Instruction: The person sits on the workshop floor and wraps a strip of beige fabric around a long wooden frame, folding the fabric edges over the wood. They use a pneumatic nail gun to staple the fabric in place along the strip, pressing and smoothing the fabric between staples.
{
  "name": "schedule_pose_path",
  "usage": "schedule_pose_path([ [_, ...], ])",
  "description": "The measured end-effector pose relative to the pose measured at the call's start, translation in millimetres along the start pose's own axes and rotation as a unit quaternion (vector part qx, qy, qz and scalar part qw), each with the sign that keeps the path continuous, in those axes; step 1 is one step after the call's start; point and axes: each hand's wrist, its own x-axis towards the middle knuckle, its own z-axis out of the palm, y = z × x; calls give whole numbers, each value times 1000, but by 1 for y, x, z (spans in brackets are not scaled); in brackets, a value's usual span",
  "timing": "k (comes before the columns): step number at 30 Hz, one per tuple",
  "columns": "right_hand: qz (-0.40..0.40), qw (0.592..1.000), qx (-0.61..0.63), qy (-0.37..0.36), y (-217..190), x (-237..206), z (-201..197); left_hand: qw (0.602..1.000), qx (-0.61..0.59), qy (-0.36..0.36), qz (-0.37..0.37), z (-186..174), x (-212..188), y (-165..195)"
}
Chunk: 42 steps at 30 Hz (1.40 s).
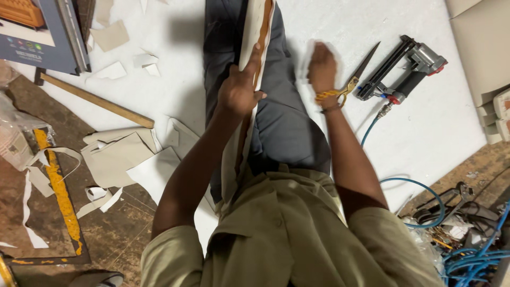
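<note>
My left hand [239, 90] is shut on a long narrow board [257, 26] covered in cream material, with a brown wooden edge showing. The board lies along my grey trouser leg [287, 117] and runs out of the top of the view. My right hand [321, 66] is blurred and hovers low over the white sheet [425, 133] beside that leg. Its fingers cannot be made out. Scissors with yellow handles [348, 82] lie right next to its wrist, blades pointing away from me.
A grey pneumatic stapler [411, 66] with a blue hose [419, 186] lies right of the scissors. Cream offcuts [119, 151] and a wooden stick [95, 100] are on the left. A yellow strip [58, 191] lies on the brown floor. Tangled cables [473, 244] sit at lower right.
</note>
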Motion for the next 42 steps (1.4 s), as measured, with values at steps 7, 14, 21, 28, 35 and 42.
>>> schedule_pose_path([
  [7, 572, 819, -43, 33, 187, -139, -96, 1000, 10, 1, 8, -2, 3, 7],
  [14, 598, 726, 331, -70, 191, -112, -88, 1000, -7, -1, -4, -9, -2, 19],
  [21, 663, 619, 419, 48, 205, -84, -102, 1000, -6, 12, 13, -14, 0, 21],
  [28, 467, 717, 517, 39, 172, -57, -182, 1000, 18, -5, 19, -2, 7, 11],
  [35, 226, 776, 570, -150, 81, 22, -181, 1000, 15, 2, 24, 2, 11, 7],
  [42, 191, 783, 508, -303, 14, 72, -169, 1000, -11, 2, 11, 5, 11, 5],
])
